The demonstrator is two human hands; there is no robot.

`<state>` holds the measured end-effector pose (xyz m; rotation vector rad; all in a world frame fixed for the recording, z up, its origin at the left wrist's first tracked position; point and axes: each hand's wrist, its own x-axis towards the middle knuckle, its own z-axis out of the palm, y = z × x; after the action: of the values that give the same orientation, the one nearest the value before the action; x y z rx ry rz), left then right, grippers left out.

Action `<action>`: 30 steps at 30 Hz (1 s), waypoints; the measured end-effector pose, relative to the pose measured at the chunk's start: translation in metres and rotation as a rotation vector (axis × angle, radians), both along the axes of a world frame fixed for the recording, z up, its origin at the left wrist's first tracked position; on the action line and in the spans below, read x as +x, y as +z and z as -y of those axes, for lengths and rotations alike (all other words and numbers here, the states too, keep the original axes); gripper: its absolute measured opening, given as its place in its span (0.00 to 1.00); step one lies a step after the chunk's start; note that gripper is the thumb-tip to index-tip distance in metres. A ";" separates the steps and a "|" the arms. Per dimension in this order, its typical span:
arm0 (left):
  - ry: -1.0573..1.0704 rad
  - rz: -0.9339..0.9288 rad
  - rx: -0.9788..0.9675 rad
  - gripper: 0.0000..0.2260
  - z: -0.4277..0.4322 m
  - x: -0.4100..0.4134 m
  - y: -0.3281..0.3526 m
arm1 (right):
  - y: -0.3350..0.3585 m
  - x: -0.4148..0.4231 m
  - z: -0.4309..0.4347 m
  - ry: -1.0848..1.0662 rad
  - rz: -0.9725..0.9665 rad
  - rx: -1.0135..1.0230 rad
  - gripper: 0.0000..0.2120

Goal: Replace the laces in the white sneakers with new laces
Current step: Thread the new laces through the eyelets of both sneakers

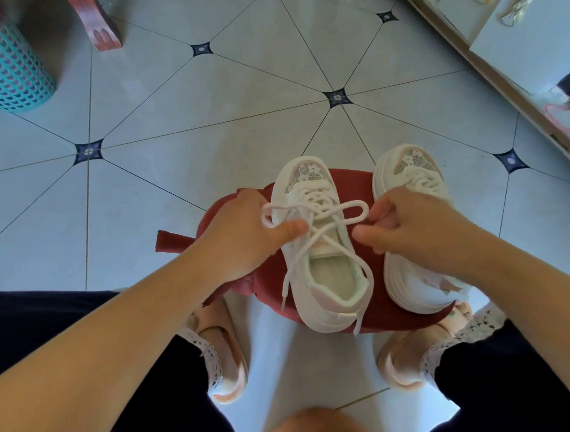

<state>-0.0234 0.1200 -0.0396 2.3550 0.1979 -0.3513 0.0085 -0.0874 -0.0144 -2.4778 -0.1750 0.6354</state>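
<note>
Two white sneakers stand on a dark red stool (371, 309) between my feet. The left sneaker (324, 279) is laced with a white lace (316, 211) tied in a bow, its two loose ends trailing down over the heel opening. My left hand (245, 233) pinches the bow's left loop between thumb and fingers. My right hand (410, 224) pinches the bow's right loop. The right sneaker (411, 276) is laced too and lies partly under my right hand and forearm.
A teal lattice basket (12, 73) stands at the far left on the tiled floor (209, 121). A red furniture leg (96, 25) is beside it. A low shelf edge (498, 79) runs along the right. My feet in pink slippers (227, 356) flank the stool.
</note>
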 end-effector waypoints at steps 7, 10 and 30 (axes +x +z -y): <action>-0.058 -0.107 -0.082 0.16 0.018 -0.013 -0.007 | 0.001 -0.013 -0.014 0.279 0.168 -0.243 0.12; 0.033 -0.103 -0.216 0.09 0.012 -0.009 0.006 | 0.016 -0.008 -0.008 0.238 0.199 -0.115 0.07; 0.522 -0.110 -0.656 0.10 -0.028 0.004 0.040 | 0.040 0.008 0.013 -0.210 -0.017 0.503 0.18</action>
<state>-0.0195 0.1482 0.0006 1.5687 0.6308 -0.2385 0.0161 -0.1008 0.0255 -1.9728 -0.0555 0.4558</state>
